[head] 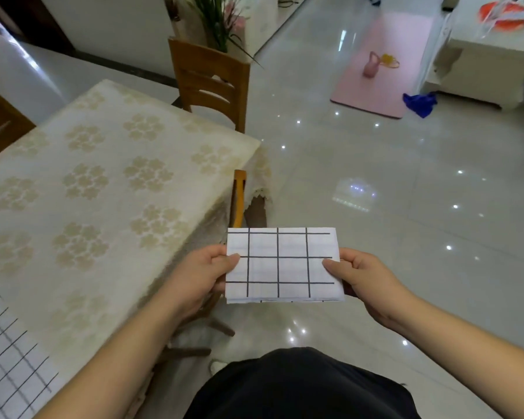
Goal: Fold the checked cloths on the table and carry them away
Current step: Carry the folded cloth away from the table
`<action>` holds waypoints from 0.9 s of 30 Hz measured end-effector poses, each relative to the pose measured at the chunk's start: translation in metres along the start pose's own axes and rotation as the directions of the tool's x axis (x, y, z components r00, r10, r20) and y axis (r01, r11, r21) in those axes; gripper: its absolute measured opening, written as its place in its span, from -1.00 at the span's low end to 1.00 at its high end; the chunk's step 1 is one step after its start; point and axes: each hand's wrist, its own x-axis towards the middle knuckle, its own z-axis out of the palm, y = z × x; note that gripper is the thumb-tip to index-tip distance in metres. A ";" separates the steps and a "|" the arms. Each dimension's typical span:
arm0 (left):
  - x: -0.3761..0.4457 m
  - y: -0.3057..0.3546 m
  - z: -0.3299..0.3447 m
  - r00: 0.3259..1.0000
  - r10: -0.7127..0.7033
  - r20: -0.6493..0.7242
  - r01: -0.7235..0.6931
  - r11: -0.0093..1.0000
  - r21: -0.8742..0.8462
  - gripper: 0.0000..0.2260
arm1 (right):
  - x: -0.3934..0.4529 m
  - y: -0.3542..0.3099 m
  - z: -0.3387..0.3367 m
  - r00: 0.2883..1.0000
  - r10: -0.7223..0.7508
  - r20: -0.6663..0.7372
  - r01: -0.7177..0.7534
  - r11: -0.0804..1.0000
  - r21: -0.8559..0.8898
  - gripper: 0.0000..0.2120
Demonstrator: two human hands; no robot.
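Observation:
A folded white cloth with black checks (280,266) is held flat in the air over the floor, just right of the table's corner. My left hand (208,272) grips its left edge, thumb on top. My right hand (362,278) grips its right edge the same way. A second checked cloth (8,361) lies spread on the table (103,182) at the lower left, partly cut off by the frame's edge.
The table has a cream flowered cover. One wooden chair (212,83) stands at its far end; another chair (238,198) is tucked in at the near right corner. Glossy tiled floor stretches right, with a pink mat (381,65), a blue rag (421,102) and a white cabinet (481,55).

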 end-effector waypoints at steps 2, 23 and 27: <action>0.004 0.003 0.019 0.999 0.005 0.032 -0.006 0.999 0.046 -0.85 | -0.004 -0.002 -0.021 1.000 0.003 -0.025 -0.003 1.000 0.024 -0.81; 0.168 0.093 0.059 0.999 0.007 -0.048 -0.015 0.984 -0.175 -0.86 | 0.140 -0.090 -0.091 0.982 -0.014 -0.191 0.029 0.997 0.075 -0.81; 0.205 0.126 0.056 0.998 0.026 -0.052 -0.033 0.989 -0.144 -0.84 | 0.174 -0.120 -0.104 0.981 0.003 -0.194 0.013 0.997 0.081 -0.80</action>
